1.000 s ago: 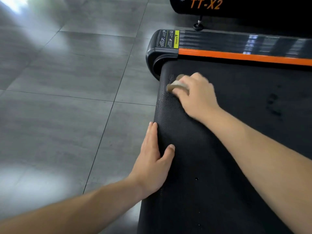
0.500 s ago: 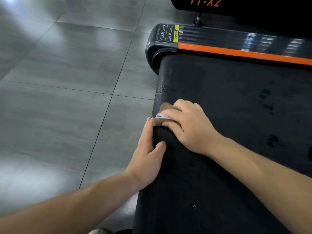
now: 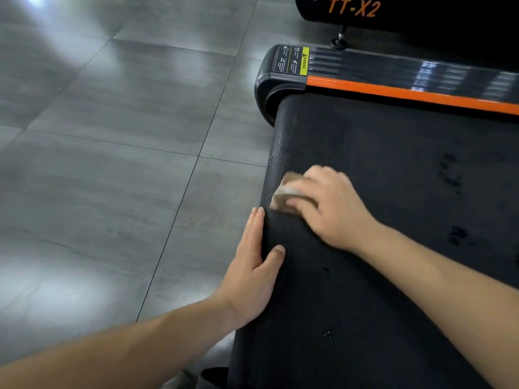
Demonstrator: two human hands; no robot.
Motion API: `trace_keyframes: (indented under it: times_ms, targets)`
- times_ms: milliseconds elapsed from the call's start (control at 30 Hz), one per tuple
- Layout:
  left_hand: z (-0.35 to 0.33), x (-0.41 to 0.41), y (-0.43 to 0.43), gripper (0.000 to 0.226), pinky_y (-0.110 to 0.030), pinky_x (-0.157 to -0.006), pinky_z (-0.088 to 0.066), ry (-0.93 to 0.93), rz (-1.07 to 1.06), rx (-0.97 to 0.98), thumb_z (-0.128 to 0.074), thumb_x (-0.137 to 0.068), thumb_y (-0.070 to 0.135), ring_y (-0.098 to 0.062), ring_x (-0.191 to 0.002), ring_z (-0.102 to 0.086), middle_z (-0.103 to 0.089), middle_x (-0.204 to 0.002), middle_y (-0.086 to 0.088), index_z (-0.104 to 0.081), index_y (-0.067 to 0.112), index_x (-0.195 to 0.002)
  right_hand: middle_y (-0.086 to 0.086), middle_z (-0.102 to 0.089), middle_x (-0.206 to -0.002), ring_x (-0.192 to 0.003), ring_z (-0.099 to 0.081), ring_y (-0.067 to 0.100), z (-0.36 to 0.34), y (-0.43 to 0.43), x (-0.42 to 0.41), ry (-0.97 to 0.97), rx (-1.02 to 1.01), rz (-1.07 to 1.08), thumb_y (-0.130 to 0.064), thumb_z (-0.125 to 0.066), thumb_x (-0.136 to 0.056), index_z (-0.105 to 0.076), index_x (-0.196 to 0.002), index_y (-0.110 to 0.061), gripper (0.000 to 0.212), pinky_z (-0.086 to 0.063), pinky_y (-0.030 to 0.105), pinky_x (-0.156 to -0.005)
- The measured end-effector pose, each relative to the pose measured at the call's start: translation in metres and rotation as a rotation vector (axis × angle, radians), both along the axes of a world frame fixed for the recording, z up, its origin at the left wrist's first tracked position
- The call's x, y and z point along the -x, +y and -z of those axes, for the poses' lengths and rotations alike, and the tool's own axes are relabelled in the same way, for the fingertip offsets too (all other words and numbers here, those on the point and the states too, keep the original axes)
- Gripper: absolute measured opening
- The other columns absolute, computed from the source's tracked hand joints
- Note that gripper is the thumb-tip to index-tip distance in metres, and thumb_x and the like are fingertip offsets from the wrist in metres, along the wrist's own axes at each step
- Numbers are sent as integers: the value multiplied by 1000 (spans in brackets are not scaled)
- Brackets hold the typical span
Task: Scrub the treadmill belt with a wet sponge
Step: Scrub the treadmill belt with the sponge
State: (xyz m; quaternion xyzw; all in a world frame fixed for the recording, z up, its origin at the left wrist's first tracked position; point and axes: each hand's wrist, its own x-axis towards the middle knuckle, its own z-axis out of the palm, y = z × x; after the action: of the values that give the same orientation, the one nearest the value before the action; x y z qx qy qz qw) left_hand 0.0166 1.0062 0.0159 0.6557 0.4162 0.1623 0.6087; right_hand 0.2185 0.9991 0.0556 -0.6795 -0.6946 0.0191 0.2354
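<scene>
1. Head view, hands: two bare hands are in sight, both on the one treadmill belt.
2. The right hand has its fingers curled over the single sponge and presses it down on the belt. Only the sponge's tan and pale left end shows past the fingertips.
3. The sponge sits on the belt's top surface, just beside its rounded left edge and just beyond the left hand's fingertips. I cannot tell whether they touch.
4. The left hand holds nothing. Its four fingers lie straight and together along the belt's rounded edge, and the thumb is spread onto the top surface.
5. Marks on the belt: three small drops sit in a loose line near the left forearm. Larger dark wet patches lie well apart to the right, too blurred to count.
6. Frame: one ribbed side rail runs along the belt's far side, with one orange stripe beneath it. One warning label, part yellow, sits at its left end above a rounded end cap.
7. Beyond the rail: one black housing with orange "TT-X2" lettering, and one small foot below it.
8. A glossy grey tiled floor fills the left side.
</scene>
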Motion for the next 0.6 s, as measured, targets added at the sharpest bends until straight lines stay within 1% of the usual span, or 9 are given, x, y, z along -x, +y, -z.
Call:
trace_keyframes:
  times_ms: [100,133,167,233,300,367,467,533,600]
  targets:
    - [1,10,-12,82,-29,-128,-8,7,13,37,-46,-91,50,23,-144,0,-3,-163,37,-7,42,-162,4,-56,-95,-94,-57,35,-2,38,-17,17,4,327,-43,-51,-98,-71,-116,-32,29,-45,47,-83]
    - [2,14,-15,82,-30,-128,-9,-5,11,56,-47,-91,51,23,-144,-2,-4,-162,39,-6,44,-162,4,-56,-96,-94,-56,34,0,40,-11,4,2,366,-44,-51,-98,-70,-116,-31,29,-45,47,-82]
    - [5,18,-18,82,-31,-128,-10,-25,4,86,-48,-91,53,22,-145,-3,-6,-162,40,-7,44,-162,2,-56,-96,-92,-55,31,2,32,1,-16,-3,350,-46,-50,-98,-69,-114,-32,29,-43,45,-80]
    - [9,23,-22,84,-35,-128,-12,-93,-21,151,-50,-88,56,17,-147,-9,-12,-162,38,-12,45,-161,-5,-51,-92,-86,-51,23,4,-3,27,-15,4,164,-48,-45,-98,-70,-110,-35,31,-39,42,-76]
    - [12,25,-27,74,-36,-129,-12,-153,-56,172,-50,-89,48,14,-148,-13,-18,-164,32,-21,45,-158,-6,-50,-90,-83,-49,19,0,-45,44,50,57,-24,-47,-44,-99,-71,-110,-34,32,-38,41,-74]
    - [13,25,-30,65,-37,-129,-13,-183,-112,190,-50,-88,43,11,-149,-17,-24,-163,27,-28,51,-149,-4,-52,-88,-82,-50,20,-1,-58,38,37,74,-111,-47,-46,-99,-72,-110,-35,31,-37,39,-73]
    - [17,26,-28,71,-44,-127,-19,-226,-136,255,-55,-83,47,-3,-152,-26,-33,-162,22,-36,51,-151,-1,-54,-90,-87,-55,28,3,-20,9,11,-7,118,-49,-45,-95,-72,-112,-38,34,-37,40,-77]
    - [16,27,-27,73,-44,-126,-23,-233,-137,272,-54,-85,43,-6,-150,-32,-38,-160,21,-35,46,-155,-3,-52,-92,-92,-55,30,2,-1,7,23,4,268,-49,-46,-95,-71,-113,-37,34,-37,41,-81]
    - [13,26,-26,67,-40,-125,-27,-245,-167,293,-51,-89,35,-3,-144,-40,-47,-154,20,-39,40,-155,-4,-52,-93,-89,-53,27,4,-19,29,-31,9,192,-49,-47,-96,-70,-111,-39,30,-38,42,-79]
